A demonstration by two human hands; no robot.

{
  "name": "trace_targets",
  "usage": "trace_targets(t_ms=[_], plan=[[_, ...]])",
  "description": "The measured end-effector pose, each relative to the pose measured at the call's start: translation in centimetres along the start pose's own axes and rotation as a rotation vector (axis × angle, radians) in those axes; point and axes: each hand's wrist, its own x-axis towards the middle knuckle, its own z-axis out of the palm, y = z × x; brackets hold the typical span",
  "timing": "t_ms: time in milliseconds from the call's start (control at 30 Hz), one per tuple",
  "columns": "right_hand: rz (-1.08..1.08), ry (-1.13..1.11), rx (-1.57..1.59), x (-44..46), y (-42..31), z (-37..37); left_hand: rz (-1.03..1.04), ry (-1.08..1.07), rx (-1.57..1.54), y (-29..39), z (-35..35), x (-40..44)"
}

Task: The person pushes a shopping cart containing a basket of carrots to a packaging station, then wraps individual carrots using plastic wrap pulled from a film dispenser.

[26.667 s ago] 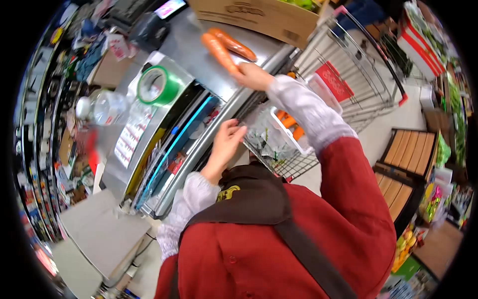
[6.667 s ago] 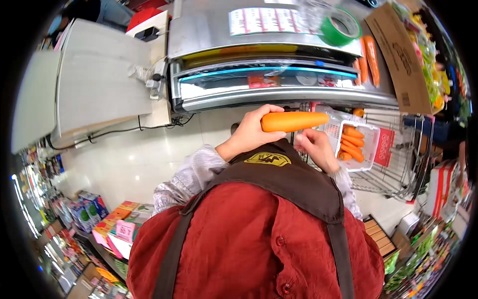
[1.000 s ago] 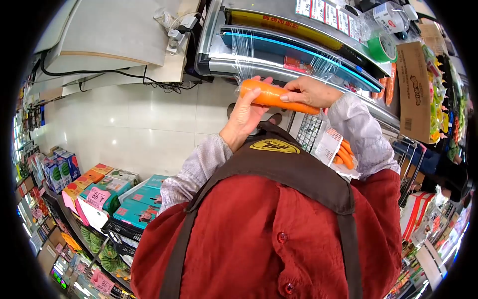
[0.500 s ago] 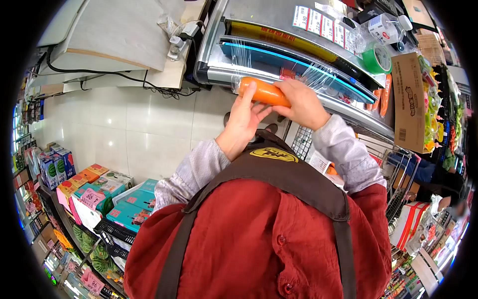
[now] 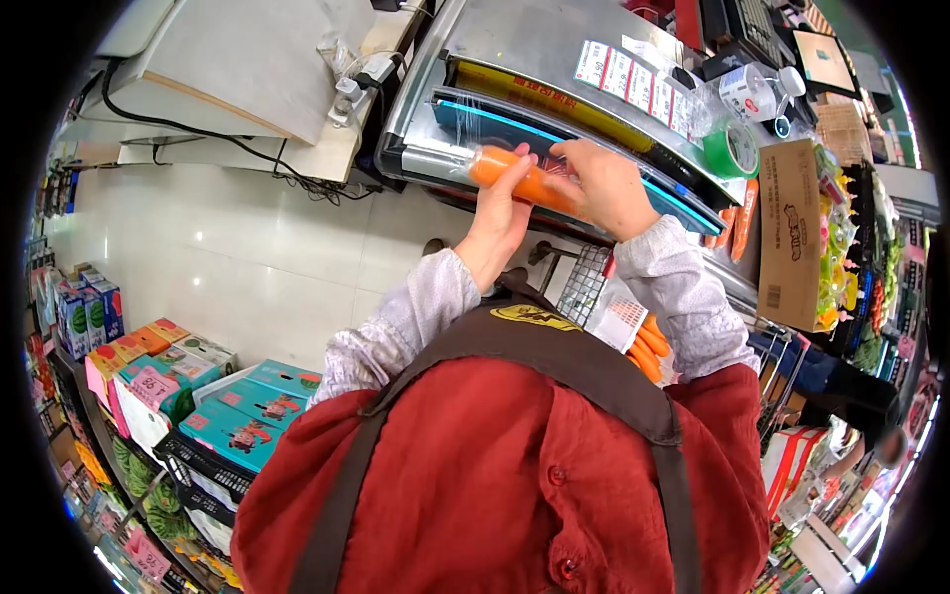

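Both of my hands are on a large carrot (image 5: 498, 166) with clear film around it, at the front edge of the metal wrapping counter (image 5: 534, 35). My left hand (image 5: 495, 213) is wrapped round the carrot's left part from below, thumb on top. Over its right end lies my right hand (image 5: 609, 188), fingers bent on the carrot and film. Clear film stretches from the carrot toward the blue-edged slot of the counter. Wrapped carrots (image 5: 744, 220) lie at the counter's right end. More carrots (image 5: 648, 346) are in a white basket (image 5: 618, 315) in the cart below.
A green tape roll (image 5: 730, 150), a plastic bottle (image 5: 747, 92) and price labels (image 5: 633, 84) are on the counter. A cardboard box (image 5: 789, 233) stands at right. A grey cabinet (image 5: 242, 64) with cables is at left, teal boxes (image 5: 242, 421) lower left. A person (image 5: 861, 406) is at far right.
My right hand has moved from the carrot's tip back over its right part, with its fingers now nearer the film at the counter. The view has shifted, showing more of the counter's back.
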Motion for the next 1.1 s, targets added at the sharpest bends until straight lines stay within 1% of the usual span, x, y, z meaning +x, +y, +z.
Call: trace_targets(t_ms=[33,67,100,200,267,333,400,467,567,667,733,800,833,867,933,1000,1033,1100], plan=[[-0.072,0.121,-0.094,0.3,0.4,-0.4,0.017,0.055,-0.020,-0.2,0.5,0.4],[-0.146,0.245,-0.187,0.7,0.7,-0.7,0.024,0.055,-0.029,-0.3,0.8,0.6],[-0.188,0.322,-0.214,1.4,1.1,-0.8,0.035,0.077,-0.026,-0.3,1.0,0.9],[-0.236,0.383,-0.267,3.4,1.5,-1.1,0.028,0.102,-0.045,-0.4,1.6,1.2],[-0.221,0.358,-0.287,4.2,2.0,0.2,0.013,0.109,-0.063,-0.3,1.9,1.2],[-0.104,0.228,-0.313,4.9,1.9,1.2,0.044,0.191,0.002,-0.2,2.3,1.2],[-0.102,0.217,-0.341,5.2,1.5,1.2,0.078,0.198,0.021,-0.2,2.3,1.7],[-0.033,0.193,-0.395,5.4,1.1,1.2,0.103,0.201,0.041,-0.2,2.4,1.7],[-0.018,0.173,-0.427,5.6,0.9,1.2,0.125,0.238,0.063,0.0,2.9,1.6],[-0.030,0.195,-0.440,5.5,0.9,1.3,0.137,0.234,0.123,0.5,3.2,1.2],[-0.058,0.200,-0.500,5.4,1.1,1.9,0.018,0.112,0.117,1.1,3.6,0.5],[-0.087,0.209,-0.556,5.8,1.4,1.9,0.122,0.032,0.120,0.2,4.0,-0.4],[-0.143,0.201,-0.495,5.7,1.6,1.6,0.045,-0.074,0.084,0.4,3.7,-0.7],[-0.197,0.191,-0.433,5.5,1.9,1.4,0.045,-0.064,0.081,0.5,3.3,-1.2],[-0.211,0.177,-0.402,5.3,2.3,1.3,0.002,-0.088,-0.013,0.6,2.6,-2.4],[-0.252,0.231,-0.347,5.2,2.8,1.5,0.032,-0.083,-0.015,0.7,1.6,-3.6],[-0.285,0.281,-0.335,5.2,3.1,1.9,0.037,-0.032,-0.019,0.6,1.1,-4.1],[-0.305,0.295,-0.333,5.2,3.4,2.2,0.058,0.048,0.001,-0.2,-0.5,-4.0]])
